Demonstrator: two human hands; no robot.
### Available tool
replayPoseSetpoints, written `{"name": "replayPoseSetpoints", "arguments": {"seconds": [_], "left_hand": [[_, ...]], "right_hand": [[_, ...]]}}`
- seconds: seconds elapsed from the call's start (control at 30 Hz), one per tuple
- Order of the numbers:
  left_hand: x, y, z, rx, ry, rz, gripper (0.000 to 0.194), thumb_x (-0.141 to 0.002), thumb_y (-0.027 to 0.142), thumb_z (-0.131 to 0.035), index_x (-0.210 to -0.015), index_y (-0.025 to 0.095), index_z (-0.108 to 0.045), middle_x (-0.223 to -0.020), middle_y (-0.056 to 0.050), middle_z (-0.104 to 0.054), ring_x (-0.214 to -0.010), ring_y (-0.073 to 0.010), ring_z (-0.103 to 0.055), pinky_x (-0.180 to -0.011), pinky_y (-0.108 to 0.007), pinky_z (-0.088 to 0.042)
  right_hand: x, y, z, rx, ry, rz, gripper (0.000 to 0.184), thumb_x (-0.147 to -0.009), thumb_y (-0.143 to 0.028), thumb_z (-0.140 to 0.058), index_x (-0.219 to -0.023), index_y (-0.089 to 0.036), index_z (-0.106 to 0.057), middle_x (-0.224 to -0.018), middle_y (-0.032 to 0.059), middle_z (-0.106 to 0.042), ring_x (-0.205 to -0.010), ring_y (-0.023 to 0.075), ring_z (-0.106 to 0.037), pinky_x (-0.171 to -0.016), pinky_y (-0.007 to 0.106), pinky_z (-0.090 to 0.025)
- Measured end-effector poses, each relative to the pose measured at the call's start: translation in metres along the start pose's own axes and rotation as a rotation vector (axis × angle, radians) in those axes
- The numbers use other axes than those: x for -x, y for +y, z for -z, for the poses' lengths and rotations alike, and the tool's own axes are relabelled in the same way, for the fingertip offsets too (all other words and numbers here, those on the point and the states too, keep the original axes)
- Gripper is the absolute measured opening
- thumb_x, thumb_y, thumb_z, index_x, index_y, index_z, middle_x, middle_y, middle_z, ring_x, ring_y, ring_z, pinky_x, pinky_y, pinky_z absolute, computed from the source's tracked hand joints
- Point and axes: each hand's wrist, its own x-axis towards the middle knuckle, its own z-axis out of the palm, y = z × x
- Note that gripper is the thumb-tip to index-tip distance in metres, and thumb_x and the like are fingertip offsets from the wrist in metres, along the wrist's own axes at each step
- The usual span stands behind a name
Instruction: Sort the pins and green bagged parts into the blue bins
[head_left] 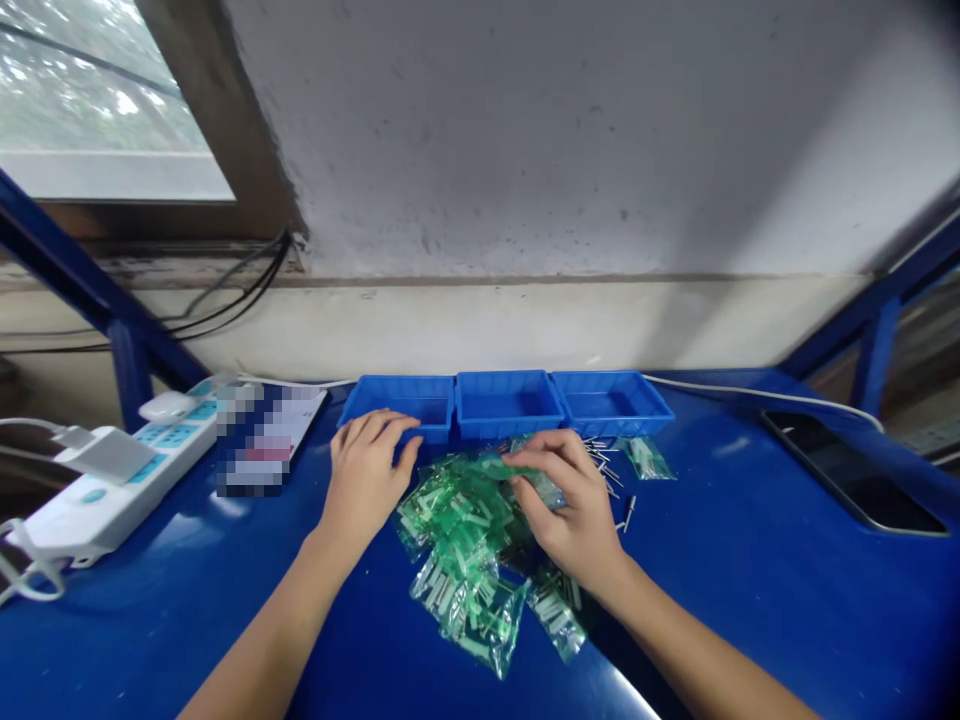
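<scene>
My right hand point(570, 495) is closed with its fingertips pinching a small green plastic bag point(504, 468) above the pile. Below it lies a heap of green-tinted clear plastic bags point(461, 530) with white and metal pieces inside. My left hand point(371, 465) is open, its fingers slightly apart at the front rim of the left blue bin point(405, 388); it holds nothing that I can see. Loose metal pins point(609, 470) lie right of the heap, partly behind my right hand. One separate small bag point(648, 458) rests beyond them.
Beside the left bin stand a middle blue bin point(510, 405) and a right blue bin point(615, 400), along the wall. A white power strip point(120, 485) with plugs and a flat printed box point(277, 440) are at left. A black phone point(851, 470) lies at right on the blue table point(720, 580).
</scene>
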Motion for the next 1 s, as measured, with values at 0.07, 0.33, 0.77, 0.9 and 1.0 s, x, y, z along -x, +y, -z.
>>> {"name": "replayPoseSetpoints", "arguments": {"seconds": [0.07,0.33,0.77,0.9,1.0], "left_hand": [[0.0,-0.004,-0.007,-0.015,-0.023,0.015,0.017,-0.087,0.021,-0.048,-0.097,0.026,-0.061,-0.103,-0.003,-0.066,-0.104,-0.0241,-0.057,-0.102,-0.05,-0.026],[-0.003,0.004,-0.012,0.035,-0.046,0.05,0.024,-0.088,0.015,-0.042,-0.096,0.026,-0.061,-0.098,-0.002,-0.067,-0.099,-0.0213,-0.059,-0.105,-0.051,-0.019],[-0.008,0.006,-0.012,0.114,-0.038,0.074,0.024,-0.088,0.015,-0.04,-0.093,0.025,-0.061,-0.097,-0.002,-0.066,-0.097,-0.0214,-0.059,-0.106,-0.055,-0.017],[-0.002,0.02,-0.001,0.308,0.044,0.086,0.019,-0.088,0.025,-0.044,-0.093,0.021,-0.063,-0.101,-0.007,-0.063,-0.104,-0.0226,-0.055,-0.098,-0.042,-0.037],[0.004,0.039,0.011,0.641,-0.131,0.255,0.029,-0.09,0.039,-0.041,-0.099,0.021,-0.062,-0.086,-0.005,-0.064,-0.082,-0.0191,-0.061,-0.073,-0.031,-0.05]], "right_hand": [[0.001,0.001,-0.001,0.042,0.017,-0.009,0.019,-0.08,-0.014,-0.055,-0.093,-0.026,-0.063,-0.085,0.0035,-0.049,-0.081,0.0183,-0.052,-0.067,0.035,-0.047],[0.004,0.005,-0.005,0.074,-0.043,0.021,0.02,-0.083,-0.015,-0.054,-0.095,-0.028,-0.062,-0.084,0.0028,-0.052,-0.082,0.0196,-0.049,-0.071,0.038,-0.043],[0.007,0.0,-0.012,0.044,-0.053,0.03,0.021,-0.082,-0.015,-0.054,-0.096,-0.028,-0.064,-0.085,0.0032,-0.052,-0.084,0.0196,-0.048,-0.071,0.038,-0.043],[0.005,-0.003,-0.01,0.11,0.03,0.063,0.023,-0.081,-0.014,-0.055,-0.095,-0.029,-0.066,-0.075,0.0015,-0.044,-0.076,0.0186,-0.045,-0.064,0.034,-0.041],[0.002,-0.005,-0.005,0.137,0.073,0.147,0.03,-0.08,-0.009,-0.054,-0.098,-0.029,-0.067,-0.064,-0.0009,-0.041,-0.064,0.0163,-0.041,-0.058,0.031,-0.036]]}}
